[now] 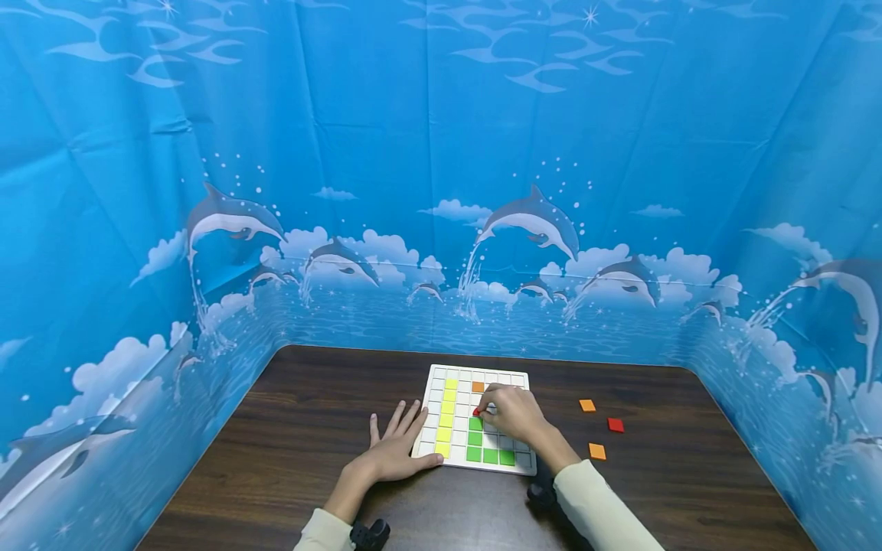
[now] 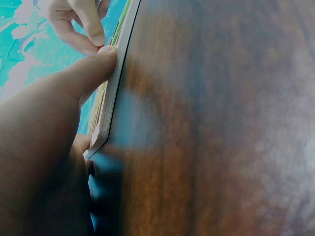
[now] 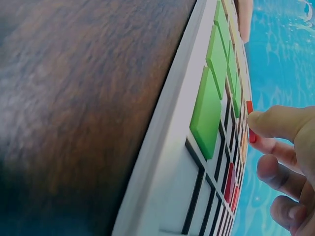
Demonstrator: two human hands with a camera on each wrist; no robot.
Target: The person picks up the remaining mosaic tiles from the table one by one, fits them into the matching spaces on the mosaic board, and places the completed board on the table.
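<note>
A white grid board (image 1: pixel 525 463) lies on the dark wooden table. My right hand (image 1: pixel 513 413) is over its middle, pinching a small red square tile (image 3: pixel 252 136) between thumb and finger, just above the green tiles (image 1: pixel 475 438). A column of yellow tiles (image 1: pixel 446 407) runs along the board's left side, and an orange tile (image 1: pixel 478 387) sits near the top. In the right wrist view, red tiles (image 3: pixel 230 182) show on the grid. With fingers spread, my left hand (image 1: pixel 393 453) rests at the board's lower left, its thumb (image 2: pixel 101 61) touching the edge.
Right of the board lie loose tiles: an orange one (image 1: pixel 587 405), a red one (image 1: pixel 615 425) and another orange one (image 1: pixel 597 451). A blue dolphin-print curtain (image 1: pixel 413 191) surrounds the back and sides of the table (image 1: pixel 276 459).
</note>
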